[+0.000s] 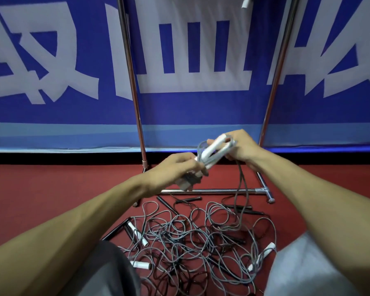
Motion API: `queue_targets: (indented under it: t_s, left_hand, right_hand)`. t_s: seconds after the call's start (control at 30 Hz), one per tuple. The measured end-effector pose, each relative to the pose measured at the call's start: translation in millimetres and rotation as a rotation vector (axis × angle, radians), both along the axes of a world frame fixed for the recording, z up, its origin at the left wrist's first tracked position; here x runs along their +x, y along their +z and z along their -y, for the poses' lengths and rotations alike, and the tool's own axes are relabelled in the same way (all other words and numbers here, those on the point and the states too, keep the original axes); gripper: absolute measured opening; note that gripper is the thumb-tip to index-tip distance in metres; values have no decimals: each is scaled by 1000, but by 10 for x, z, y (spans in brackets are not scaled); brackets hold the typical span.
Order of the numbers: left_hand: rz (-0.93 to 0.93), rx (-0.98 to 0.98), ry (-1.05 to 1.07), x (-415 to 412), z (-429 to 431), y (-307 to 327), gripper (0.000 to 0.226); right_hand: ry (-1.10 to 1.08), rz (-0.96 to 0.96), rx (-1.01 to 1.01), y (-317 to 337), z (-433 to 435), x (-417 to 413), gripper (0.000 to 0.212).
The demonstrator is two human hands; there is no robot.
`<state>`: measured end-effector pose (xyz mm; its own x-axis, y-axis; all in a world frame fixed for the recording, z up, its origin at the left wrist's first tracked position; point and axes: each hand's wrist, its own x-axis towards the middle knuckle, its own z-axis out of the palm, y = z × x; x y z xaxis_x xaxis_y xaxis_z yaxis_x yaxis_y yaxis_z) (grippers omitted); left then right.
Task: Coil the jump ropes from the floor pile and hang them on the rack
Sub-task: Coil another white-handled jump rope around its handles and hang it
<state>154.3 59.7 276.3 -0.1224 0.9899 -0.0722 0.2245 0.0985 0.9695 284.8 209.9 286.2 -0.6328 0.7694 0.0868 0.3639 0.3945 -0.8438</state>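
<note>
A tangled pile of jump ropes (192,238), grey and black cords with white and black handles, lies on the red floor between my knees. Above it I hold one grey rope with white handles (214,150). My left hand (177,167) grips the bundled cord and the lower ends of the handles. My right hand (239,148) pinches the upper ends and loops of cord. A length of this rope hangs down into the pile. The chrome rack (135,86) stands just behind my hands, and a white handle (245,3) hangs from it at the top edge.
The rack's base bar (218,190) lies on the floor just beyond the pile, its right foot (265,189) close to my right forearm. A blue banner with large white characters (51,82) covers the wall behind. My knees, in grey cloth (308,270), flank the pile.
</note>
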Motion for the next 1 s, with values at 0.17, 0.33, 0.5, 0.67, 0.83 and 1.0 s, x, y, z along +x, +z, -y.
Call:
queue_targets:
  t_s: [0.17, 0.33, 0.5, 0.67, 0.83, 1.0]
  left_hand:
    - [330, 62, 250, -92, -63, 85, 27]
    - [467, 67, 302, -194, -35, 103, 29]
    - [527, 3, 277, -246, -18, 122, 47]
    - [583, 5, 394, -250, -80, 85, 30]
    - [465, -41, 502, -249, -120, 10, 21]
    - [215, 28, 523, -342, -163, -65, 24]
  right_hand:
    - [122, -50, -181, 54, 118, -28, 29]
    - [276, 23, -128, 52, 202, -113, 29]
    - [258, 256, 276, 31, 206, -146, 32]
    - [233, 271, 209, 17, 190, -145, 30]
    - [350, 603, 51, -23, 154, -77, 19]
    - [515, 624, 345, 66, 302, -130, 12]
